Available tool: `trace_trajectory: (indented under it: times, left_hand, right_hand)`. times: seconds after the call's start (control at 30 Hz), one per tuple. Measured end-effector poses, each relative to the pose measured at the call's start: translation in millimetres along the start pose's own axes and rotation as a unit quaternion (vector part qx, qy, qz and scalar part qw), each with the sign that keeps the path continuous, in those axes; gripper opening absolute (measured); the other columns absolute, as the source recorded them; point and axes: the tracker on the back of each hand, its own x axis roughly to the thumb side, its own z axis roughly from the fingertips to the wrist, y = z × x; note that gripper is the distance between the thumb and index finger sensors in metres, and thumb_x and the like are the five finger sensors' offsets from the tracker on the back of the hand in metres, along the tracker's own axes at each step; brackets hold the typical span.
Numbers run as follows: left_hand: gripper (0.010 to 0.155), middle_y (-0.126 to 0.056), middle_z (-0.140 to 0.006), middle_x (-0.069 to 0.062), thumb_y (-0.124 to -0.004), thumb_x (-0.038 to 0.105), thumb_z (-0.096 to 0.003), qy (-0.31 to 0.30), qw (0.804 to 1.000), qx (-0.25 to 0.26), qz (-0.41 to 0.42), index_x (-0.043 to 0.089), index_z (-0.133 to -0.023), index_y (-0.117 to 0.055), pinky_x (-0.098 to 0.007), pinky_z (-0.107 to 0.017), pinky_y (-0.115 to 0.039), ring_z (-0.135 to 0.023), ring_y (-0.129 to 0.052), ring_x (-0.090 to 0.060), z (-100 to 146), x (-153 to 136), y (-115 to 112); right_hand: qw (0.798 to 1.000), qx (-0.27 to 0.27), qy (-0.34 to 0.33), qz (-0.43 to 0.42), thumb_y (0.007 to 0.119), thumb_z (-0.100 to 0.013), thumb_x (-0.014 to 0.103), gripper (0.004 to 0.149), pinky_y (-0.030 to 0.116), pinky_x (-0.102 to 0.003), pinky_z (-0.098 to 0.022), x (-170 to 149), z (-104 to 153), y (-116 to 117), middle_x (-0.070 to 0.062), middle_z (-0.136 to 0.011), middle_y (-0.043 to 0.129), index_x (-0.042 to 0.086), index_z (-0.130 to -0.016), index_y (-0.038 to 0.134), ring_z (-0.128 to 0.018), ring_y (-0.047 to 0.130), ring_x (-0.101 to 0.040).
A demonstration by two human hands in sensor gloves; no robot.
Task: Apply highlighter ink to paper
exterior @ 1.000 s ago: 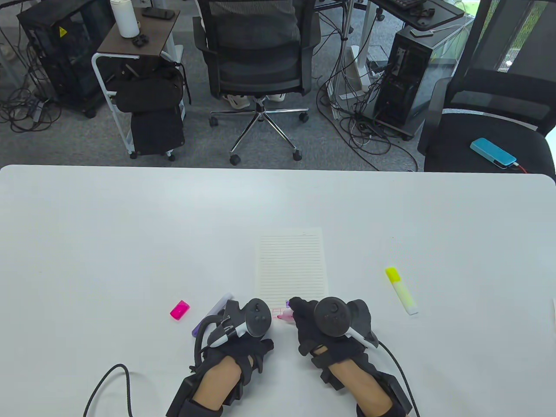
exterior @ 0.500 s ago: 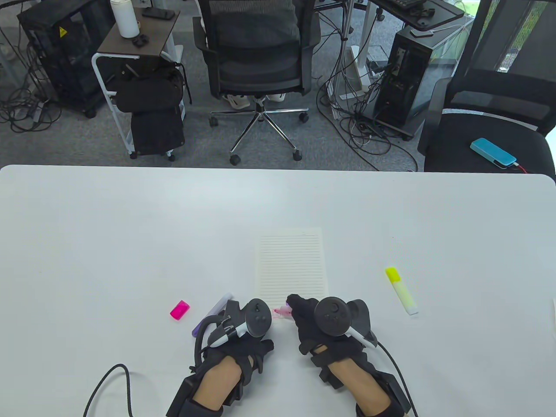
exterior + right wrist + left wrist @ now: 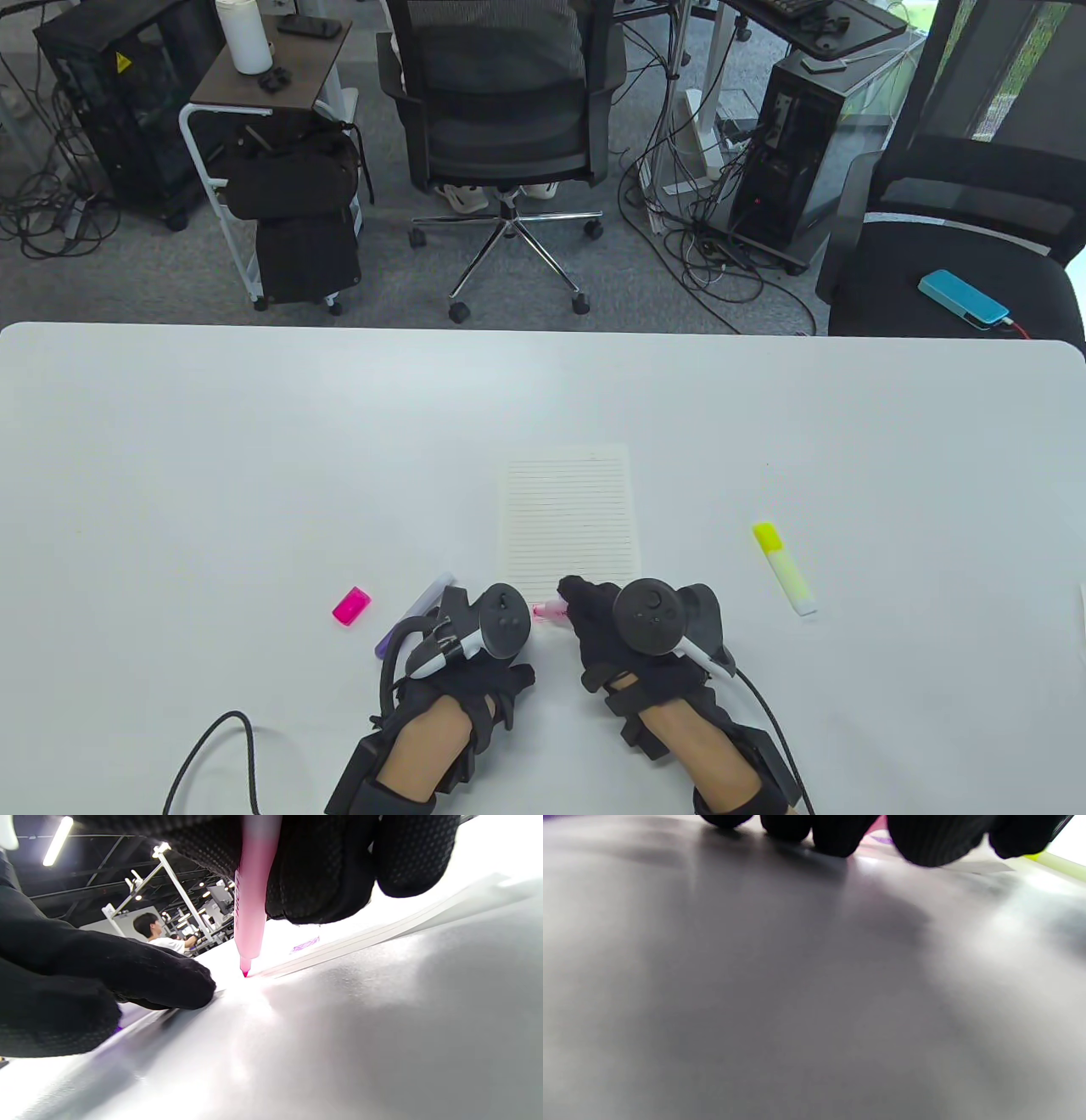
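A lined sheet of paper (image 3: 570, 518) lies on the white table (image 3: 254, 467), just beyond both hands. My right hand (image 3: 585, 604) grips a pink highlighter (image 3: 550, 609) with no cap on it. In the right wrist view the pink highlighter (image 3: 251, 899) points down, and its tip touches the surface at the paper's near edge (image 3: 382, 931). A purple mark (image 3: 305, 944) shows on the sheet behind it. My left hand (image 3: 488, 649) rests at the paper's near left corner. One left finger (image 3: 140, 974) lies flat on the surface; the others are hidden under the tracker.
A pink cap (image 3: 350, 606) lies left of my left hand. A purple highlighter (image 3: 416, 613) is partly hidden under that hand. A yellow highlighter (image 3: 785, 567) lies to the right of the paper. Office chairs and computer towers stand beyond the table's far edge.
My right hand and the pink highlighter have slid a little to the left along the paper's near edge, covering the pink marks seen a second ago. The left hand has stayed put.
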Motion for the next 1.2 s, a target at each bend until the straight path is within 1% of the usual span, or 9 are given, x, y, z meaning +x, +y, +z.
trace_trajectory:
  times: [0.07, 0.2, 0.37, 0.47, 0.57, 0.73, 0.93, 1.07, 1.2]
  left_hand:
    - [0.069, -0.044, -0.113, 0.000, -0.071, 0.053, -0.0431, 0.000, 1.000, 0.000, 0.000, 0.027, -0.105, -0.055, -0.067, -0.071, -0.032, -0.103, -0.044, -0.041, 0.0, -0.1, 0.0]
    - [0.069, -0.043, -0.113, 0.000, -0.071, 0.053, -0.0431, 0.000, 1.000, -0.001, 0.002, 0.027, -0.105, -0.055, -0.067, -0.071, -0.032, -0.103, -0.044, -0.040, -0.1, -0.2, -0.1]
    - [0.069, -0.043, -0.113, 0.000, -0.071, 0.053, -0.0431, 0.000, 1.000, -0.001, 0.002, 0.027, -0.105, -0.055, -0.067, -0.071, -0.032, -0.103, -0.044, -0.041, -0.2, -0.4, -0.3]
    - [0.069, -0.043, -0.113, 0.000, -0.071, 0.053, -0.0431, 0.000, 1.000, -0.001, 0.004, 0.027, -0.105, -0.055, -0.067, -0.071, -0.033, -0.103, -0.044, -0.041, -0.3, -0.5, -0.4]
    - [0.069, -0.043, -0.113, 0.000, -0.071, 0.053, -0.0431, -0.001, 1.000, -0.002, 0.004, 0.027, -0.105, -0.055, -0.067, -0.071, -0.032, -0.103, -0.044, -0.041, -0.3, -0.7, -0.5]
    - [0.069, -0.043, -0.113, 0.000, -0.071, 0.053, -0.0430, 0.000, 1.000, -0.002, 0.004, 0.027, -0.105, -0.055, -0.067, -0.071, -0.033, -0.103, -0.044, -0.041, -0.3, -0.8, -0.5]
    - [0.069, -0.043, -0.113, 0.000, -0.071, 0.053, -0.0431, -0.001, 1.000, -0.002, 0.005, 0.027, -0.105, -0.055, -0.067, -0.071, -0.033, -0.103, -0.043, -0.040, -0.3, -0.8, -0.5]
    - [0.069, -0.043, -0.113, 0.000, -0.071, 0.053, -0.0431, -0.001, 1.000, -0.002, 0.005, 0.027, -0.105, -0.054, -0.067, -0.071, -0.033, -0.103, -0.043, -0.040, -0.3, -0.8, -0.5]
    - [0.069, -0.043, -0.113, 0.000, -0.071, 0.053, -0.0431, -0.001, 1.000, -0.003, 0.009, 0.027, -0.105, -0.055, -0.067, -0.071, -0.033, -0.103, -0.043, -0.040, 0.1, -1.5, -0.4]
  right_hand:
    - [1.000, 0.002, 0.001, 0.000, 0.070, -0.064, 0.031, 0.042, 0.071, -0.060, -0.058, -0.8, -0.5, -0.2, -0.018, -0.085, 0.085, 0.020, -0.104, 0.068, -0.056, 0.092, -0.035]
    - [1.000, 0.015, -0.003, -0.019, 0.072, -0.063, 0.030, 0.041, 0.073, -0.060, -0.055, 0.7, 0.7, -3.4, -0.019, -0.079, 0.089, 0.017, -0.101, 0.072, -0.051, 0.093, -0.034]
    - [1.000, -0.002, 0.004, 0.002, 0.070, -0.064, 0.031, 0.042, 0.071, -0.059, -0.057, -1.8, -1.1, 0.2, -0.018, -0.084, 0.085, 0.020, -0.104, 0.068, -0.056, 0.092, -0.035]
    - [1.000, 0.001, 0.003, -0.006, 0.070, -0.063, 0.031, 0.041, 0.072, -0.059, -0.056, -2.4, -0.7, -0.9, -0.019, -0.082, 0.087, 0.018, -0.103, 0.070, -0.053, 0.092, -0.034]
    - [0.999, 0.022, 0.001, -0.031, 0.072, -0.063, 0.030, 0.041, 0.073, -0.059, -0.054, -1.6, -0.6, -2.6, -0.018, -0.078, 0.089, 0.016, -0.101, 0.073, -0.049, 0.093, -0.034]
    - [1.000, -0.005, 0.006, 0.001, 0.070, -0.064, 0.031, 0.042, 0.072, -0.059, -0.057, -2.9, -1.3, -0.5, -0.018, -0.083, 0.086, 0.019, -0.104, 0.069, -0.054, 0.092, -0.034]
    - [0.999, 0.021, 0.004, -0.032, 0.072, -0.063, 0.030, 0.041, 0.073, -0.059, -0.054, -3.6, -1.2, -3.2, -0.019, -0.078, 0.089, 0.016, -0.101, 0.073, -0.049, 0.093, -0.034]
    - [1.000, -0.003, 0.008, -0.003, 0.070, -0.064, 0.031, 0.042, 0.072, -0.059, -0.056, -5.0, -1.9, -0.3, -0.019, -0.082, 0.086, 0.019, -0.104, 0.069, -0.054, 0.092, -0.034]
    - [1.000, 0.013, 0.005, -0.023, 0.071, -0.063, 0.030, 0.041, 0.073, -0.059, -0.055, -5.5, -1.8, -2.0, -0.019, -0.079, 0.088, 0.017, -0.102, 0.072, -0.050, 0.093, -0.034]
